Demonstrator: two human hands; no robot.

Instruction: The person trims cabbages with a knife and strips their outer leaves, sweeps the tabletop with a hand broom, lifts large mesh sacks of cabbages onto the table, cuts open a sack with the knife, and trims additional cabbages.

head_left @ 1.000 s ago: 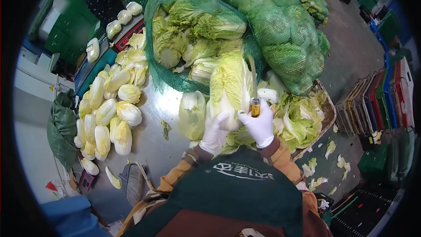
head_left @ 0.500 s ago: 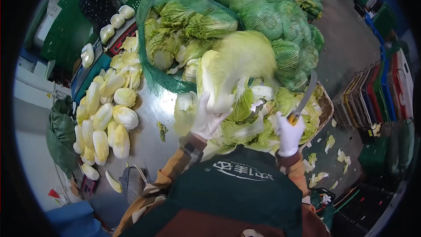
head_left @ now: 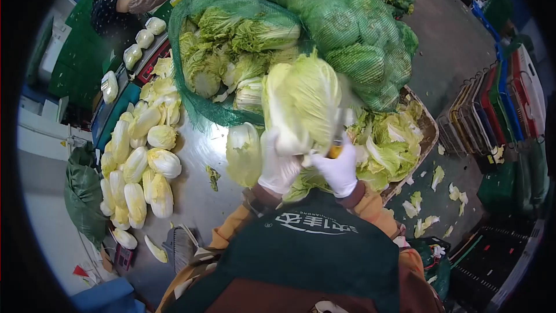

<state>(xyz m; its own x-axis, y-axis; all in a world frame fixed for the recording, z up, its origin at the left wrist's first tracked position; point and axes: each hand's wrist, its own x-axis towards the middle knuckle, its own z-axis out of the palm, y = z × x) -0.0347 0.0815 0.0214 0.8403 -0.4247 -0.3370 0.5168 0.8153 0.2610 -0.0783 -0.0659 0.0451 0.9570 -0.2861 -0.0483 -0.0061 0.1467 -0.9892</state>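
My gloved left hand [head_left: 279, 165] is closed around the base of a napa cabbage [head_left: 301, 101], whose leafy end points away from me. My gloved right hand [head_left: 337, 168] grips a knife [head_left: 336, 149] by its yellow handle, close against the cabbage's base on the right; the blade is blurred and partly lost against the leaves. A loose pale outer leaf [head_left: 243, 153] lies on the metal table to the left of my left hand. Beyond the held cabbage, an opened green mesh bag [head_left: 200, 110] contains several untrimmed cabbages [head_left: 231, 52].
Trimmed cabbages [head_left: 136, 165] lie heaped on the metal table [head_left: 200, 145] at left. Full mesh sacks [head_left: 347, 29] stand at the back. Cut leaves [head_left: 394, 145] fill a bin [head_left: 430, 133] at right. A co-worker [head_left: 116, 11] stands far left, near wrapped cabbages [head_left: 145, 37].
My right hand has moved left with the knife, from over the leaf bin to the cabbage's base. The held cabbage has turned more upright. The co-worker's arm now reaches forward.
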